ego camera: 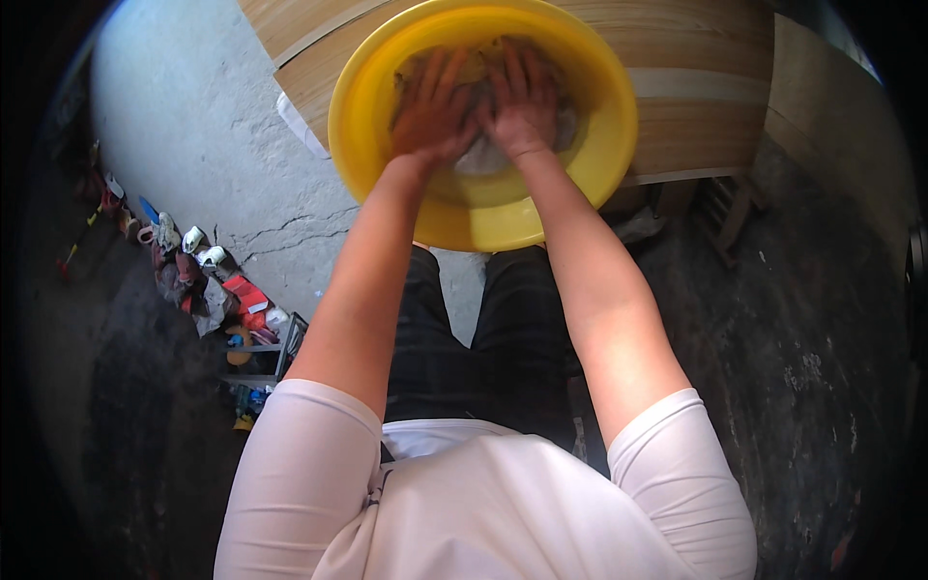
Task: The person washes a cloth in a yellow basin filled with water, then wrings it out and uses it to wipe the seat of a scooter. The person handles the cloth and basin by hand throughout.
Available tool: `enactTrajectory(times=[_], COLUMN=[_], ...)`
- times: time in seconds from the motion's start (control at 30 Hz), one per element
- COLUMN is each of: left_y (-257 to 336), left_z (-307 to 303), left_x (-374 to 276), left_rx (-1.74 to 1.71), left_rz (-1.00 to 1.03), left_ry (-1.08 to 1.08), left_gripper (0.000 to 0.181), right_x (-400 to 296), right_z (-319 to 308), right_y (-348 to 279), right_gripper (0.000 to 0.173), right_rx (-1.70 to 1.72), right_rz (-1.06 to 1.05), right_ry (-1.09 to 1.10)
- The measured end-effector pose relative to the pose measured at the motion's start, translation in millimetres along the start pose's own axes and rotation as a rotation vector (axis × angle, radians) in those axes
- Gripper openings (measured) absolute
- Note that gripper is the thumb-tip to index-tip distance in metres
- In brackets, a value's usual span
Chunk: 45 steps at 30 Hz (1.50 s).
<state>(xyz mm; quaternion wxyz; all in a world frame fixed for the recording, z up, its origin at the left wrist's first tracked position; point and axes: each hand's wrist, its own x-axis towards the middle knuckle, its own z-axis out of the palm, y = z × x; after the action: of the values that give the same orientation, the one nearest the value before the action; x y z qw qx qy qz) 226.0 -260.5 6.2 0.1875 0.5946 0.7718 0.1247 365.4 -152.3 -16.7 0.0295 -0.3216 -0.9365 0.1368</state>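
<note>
A round yellow plastic basin [587,156] stands at the edge of a wood-grained table, tilted a little in view by the wide lens. Inside it lies a wet-looking greyish cloth [482,156], partly hidden beneath my hands and blurred. My left hand [433,109] rests palm down on the left side of the cloth, its fingers spread and pointing away from me. Beside it my right hand [523,98] presses flat on the right side, fingers also apart, thumbs close together. Neither hand is closed around anything. Whether there is water in the basin I cannot tell clearly.
The wood-grained table [696,138] extends to the right behind the basin. Shoes [210,255], bags and a small rack [290,344] line the floor on the left. Under the table's right side is a wooden slatted frame [732,217]. The concrete floor [217,130] is cracked.
</note>
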Motion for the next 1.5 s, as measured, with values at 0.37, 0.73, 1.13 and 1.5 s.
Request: enactTrajectory(times=[0.37, 0.73, 1.13, 1.5], left_y=[3, 8, 6, 6], left_z=[9, 10, 9, 12], left_x=[1, 5, 1, 4], left_rx=[0.017, 0.03, -0.02, 0.018], left_rz=[-0.06, -0.108, -0.104, -0.119], left_ry=[0.067, 0.113, 0.083, 0.057], left_gripper=[0.048, 0.039, 0.052, 0.052], right_x=[1, 6, 3, 1], right_z=[-2, -9, -12, -6], right_y=[-3, -5, -4, -2], right_gripper=[0.052, 0.05, 0.049, 0.051], right_rx=[0.027, 0.137, 0.195, 0.091], right_rz=[0.018, 0.02, -0.003, 0.007], right_ry=[0.0, 0.041, 0.021, -0.02])
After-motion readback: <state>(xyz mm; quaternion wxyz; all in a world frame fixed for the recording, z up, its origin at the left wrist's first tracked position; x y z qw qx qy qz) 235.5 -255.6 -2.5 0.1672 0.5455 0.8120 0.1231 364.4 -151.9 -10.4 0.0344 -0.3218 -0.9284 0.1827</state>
